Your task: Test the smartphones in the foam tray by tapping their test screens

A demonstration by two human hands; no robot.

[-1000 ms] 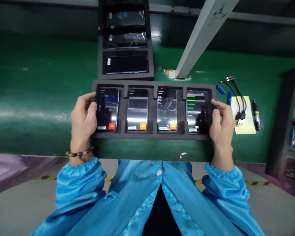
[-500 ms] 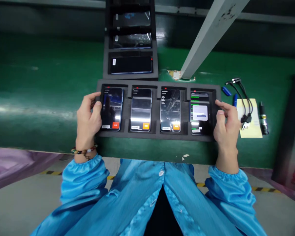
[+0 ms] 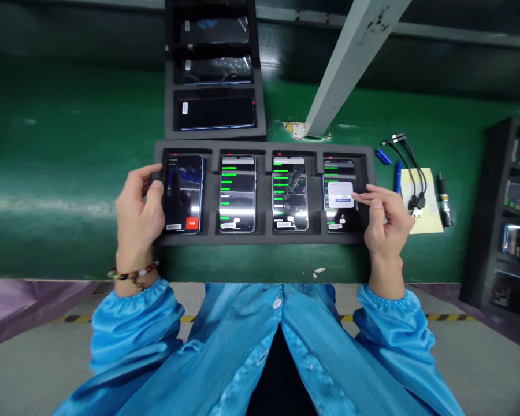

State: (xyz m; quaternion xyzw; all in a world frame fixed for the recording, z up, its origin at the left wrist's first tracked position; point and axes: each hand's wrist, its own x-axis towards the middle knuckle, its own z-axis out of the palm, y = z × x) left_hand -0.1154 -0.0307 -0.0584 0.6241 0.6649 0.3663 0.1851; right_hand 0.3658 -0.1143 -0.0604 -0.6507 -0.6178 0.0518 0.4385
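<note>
A dark foam tray lies lengthwise before me with several smartphones in separate slots. My left hand grips its left end, thumb and fingers at the rim beside the leftmost phone, whose dark screen has a red square. Two middle phones, one left and one right, show lists with green bars. On the rightmost phone a white pop-up is lit. My right hand reaches over the tray's right end, index finger stretched to the pop-up's right edge; it holds nothing. Contact with the glass is hard to tell.
Behind stands another foam tray of phones. A grey metal post rises from the green bench. To the right are black cables, a yellow notepad, a blue pen, a black marker and an upright phone tray.
My right hand has left the tray's right end and moved onto the rightmost phone's pop-up. Both middle screens have switched from orange-square displays to green-barred lists. The view has shifted slightly right.
</note>
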